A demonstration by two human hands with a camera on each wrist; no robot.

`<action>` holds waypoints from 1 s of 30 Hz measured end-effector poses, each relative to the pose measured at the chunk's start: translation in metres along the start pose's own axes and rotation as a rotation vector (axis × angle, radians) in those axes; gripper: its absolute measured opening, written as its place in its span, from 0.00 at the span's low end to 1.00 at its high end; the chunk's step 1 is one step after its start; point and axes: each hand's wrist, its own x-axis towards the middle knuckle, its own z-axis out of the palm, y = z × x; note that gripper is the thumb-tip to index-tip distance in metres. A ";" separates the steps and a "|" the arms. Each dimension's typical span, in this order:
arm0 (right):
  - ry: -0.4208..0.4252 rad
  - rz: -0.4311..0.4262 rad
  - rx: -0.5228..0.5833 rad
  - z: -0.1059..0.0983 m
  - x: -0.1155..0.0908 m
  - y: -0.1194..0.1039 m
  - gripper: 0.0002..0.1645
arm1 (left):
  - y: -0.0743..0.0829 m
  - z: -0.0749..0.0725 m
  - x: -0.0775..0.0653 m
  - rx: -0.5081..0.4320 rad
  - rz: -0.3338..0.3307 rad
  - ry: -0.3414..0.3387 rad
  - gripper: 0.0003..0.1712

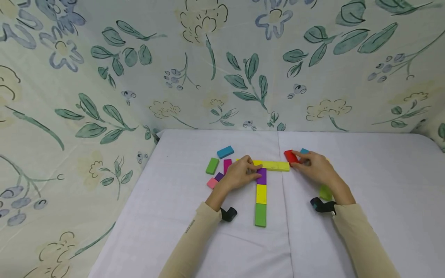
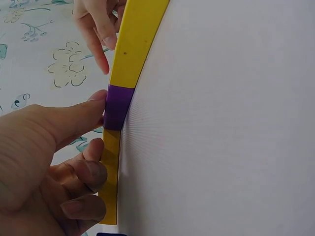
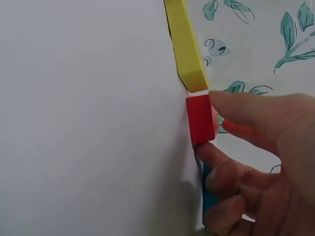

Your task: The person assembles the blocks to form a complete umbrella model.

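In the head view, flat coloured blocks lie on the white tablecloth. My left hand (image 1: 241, 172) bends over the purple block (image 1: 262, 177), pinching it by thumb and index finger at its far end. That end abuts a crosswise yellow bar (image 1: 274, 166). In the left wrist view, the thumb (image 2: 81, 115) touches the purple block (image 2: 119, 107), and the other fingers curl beside yellow. My right hand (image 1: 314, 166) pinches a red block (image 1: 291, 156) near the bar's right end; the right wrist view has a narrow gap between the red block (image 3: 201, 119) and yellow block (image 3: 187, 46).
Below purple, a yellow block (image 1: 261, 194) and a green block (image 1: 260, 215) continue the column. Left lie blue (image 1: 225, 151), green (image 1: 212, 166), magenta (image 1: 227, 165) and pink (image 1: 211, 183) blocks. A blue block (image 1: 304, 151) and a yellow-green block (image 1: 325, 192) lie beside the right hand.
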 end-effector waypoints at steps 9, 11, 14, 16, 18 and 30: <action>-0.198 -0.102 -0.002 -0.017 0.017 0.006 0.45 | -0.002 0.000 0.000 -0.002 0.008 0.005 0.24; -0.227 -0.093 0.006 -0.018 0.020 0.008 0.45 | -0.002 0.000 0.000 0.002 0.016 0.005 0.24; -0.245 -0.071 0.023 -0.019 0.024 0.010 0.45 | -0.002 0.000 0.000 0.001 0.024 0.008 0.24; -0.244 -0.059 0.030 -0.020 0.025 0.011 0.45 | -0.002 0.000 0.000 -0.003 0.023 0.009 0.24; -0.235 -0.048 0.035 -0.020 0.027 0.011 0.44 | -0.001 0.000 0.000 -0.007 0.020 0.010 0.24; -0.169 -0.024 0.089 -0.013 0.026 0.009 0.44 | -0.001 0.000 0.000 0.004 0.019 0.012 0.24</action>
